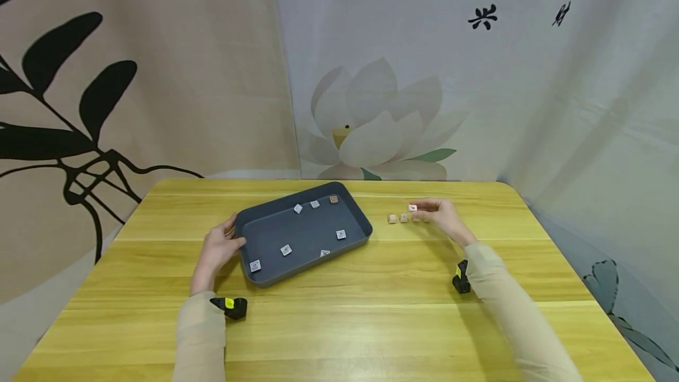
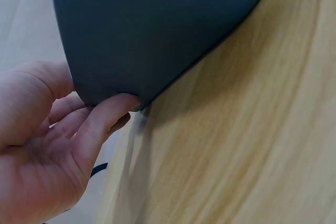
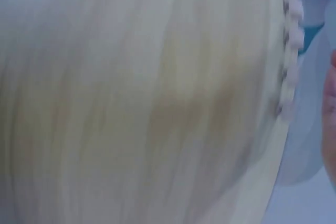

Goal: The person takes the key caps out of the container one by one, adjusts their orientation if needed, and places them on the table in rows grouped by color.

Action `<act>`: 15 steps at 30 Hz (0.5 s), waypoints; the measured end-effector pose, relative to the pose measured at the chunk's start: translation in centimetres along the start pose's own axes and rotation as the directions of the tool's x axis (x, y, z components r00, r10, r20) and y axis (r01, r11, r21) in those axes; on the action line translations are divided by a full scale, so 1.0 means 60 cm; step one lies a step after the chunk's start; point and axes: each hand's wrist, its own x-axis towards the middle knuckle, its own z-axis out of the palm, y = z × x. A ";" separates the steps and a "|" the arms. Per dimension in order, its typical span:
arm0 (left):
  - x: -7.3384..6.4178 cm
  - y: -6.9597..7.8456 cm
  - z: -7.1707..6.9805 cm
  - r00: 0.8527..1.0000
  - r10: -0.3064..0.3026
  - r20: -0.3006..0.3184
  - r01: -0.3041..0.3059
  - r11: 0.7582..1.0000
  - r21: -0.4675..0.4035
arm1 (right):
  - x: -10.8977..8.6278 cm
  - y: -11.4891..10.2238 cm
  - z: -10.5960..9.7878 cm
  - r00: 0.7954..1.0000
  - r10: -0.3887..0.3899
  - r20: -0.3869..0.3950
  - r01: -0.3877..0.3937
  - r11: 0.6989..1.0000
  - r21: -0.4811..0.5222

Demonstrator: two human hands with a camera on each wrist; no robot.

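A dark grey rectangular tray (image 1: 307, 229) lies at an angle on the table, with several small white cubes (image 1: 286, 250) and one tan cube (image 1: 333, 199) scattered inside. My left hand (image 1: 216, 247) grips the tray's left end, thumb on one side and fingers on the other; the left wrist view shows this hold on the tray (image 2: 152, 30) up close. To the right of the tray, my right hand (image 1: 442, 217) pinches a small cube (image 1: 412, 208) above a short row of similar cubes (image 1: 398, 218). Its fingers partly cover the row's right end.
Beneath everything is a yellow wood-grain table (image 1: 339, 323), its far edge close behind the tray and the row. A printed curtain (image 1: 392, 46) hangs behind it. The right wrist view is blurred, with the row of cubes (image 3: 295, 38) near the table's edge.
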 end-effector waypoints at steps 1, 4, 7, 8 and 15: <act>0.000 -0.001 0.000 1.000 0.002 -0.001 -0.002 1.000 0.000 | -0.002 0.004 -0.006 1.000 0.010 -0.007 -0.011 1.000 -0.013; 0.000 -0.001 0.000 1.000 0.001 -0.003 -0.001 1.000 -0.001 | -0.007 0.017 -0.022 0.999 0.029 -0.035 -0.031 0.997 -0.068; 0.000 0.000 0.000 1.000 -0.002 -0.007 0.002 1.000 0.003 | -0.010 0.028 -0.033 0.997 0.029 -0.067 -0.038 0.991 -0.130; 0.000 0.000 0.000 1.000 -0.004 -0.008 0.004 1.000 0.004 | -0.011 0.031 -0.037 0.996 0.029 -0.079 -0.040 0.988 -0.146; -0.001 -0.001 -0.001 1.000 -0.002 -0.005 0.002 1.000 0.004 | -0.018 0.050 -0.057 0.991 0.056 -0.126 -0.085 0.966 -0.242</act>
